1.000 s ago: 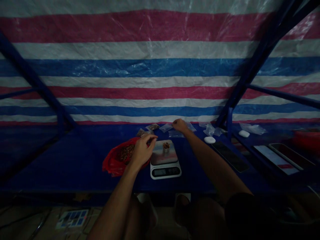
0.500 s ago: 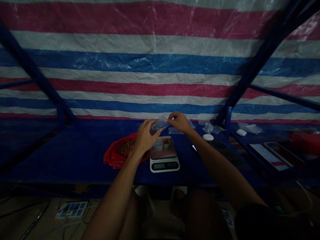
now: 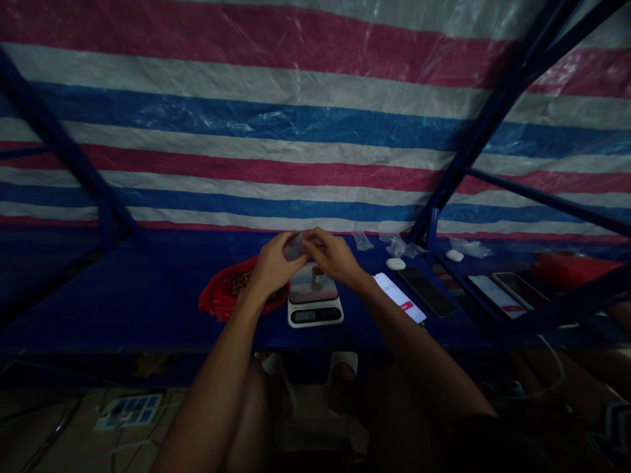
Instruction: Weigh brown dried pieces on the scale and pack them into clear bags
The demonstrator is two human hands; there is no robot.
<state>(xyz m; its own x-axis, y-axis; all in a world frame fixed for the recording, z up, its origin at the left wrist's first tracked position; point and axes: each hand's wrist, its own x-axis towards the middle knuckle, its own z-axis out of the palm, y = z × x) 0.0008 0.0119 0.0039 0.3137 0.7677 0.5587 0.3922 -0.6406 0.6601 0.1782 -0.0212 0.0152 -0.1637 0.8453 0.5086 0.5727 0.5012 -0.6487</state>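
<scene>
1. Nearest, the white scale [image 3: 314, 297] is resting on the blue table [image 3: 148, 299]; its readout is too dim to read.
2. On its left, the red bag [image 3: 213, 306] is lying open with small brown pieces inside; on its right, a lit phone [image 3: 398, 297] is lying beside the right forearm.
3. The small metal cup [image 3: 317, 278] is standing on the plate, holding similar pieces.
4. Beyond the cup, the clear bag [image 3: 292, 247] is sitting between the hands.
5. The right hand [image 3: 336, 256] is pinching its edge between thumb and fingers.
6. The left hand [image 3: 272, 264] is arching around it, thumb apart from fingers; whether its fingertips are gripping, one cannot tell.
7. Handling the film well probably calls for light fingertips and wrists staying clear of the cup.
8. Farther right, more clear bags [image 3: 396, 247] are lying crumpled.
</scene>
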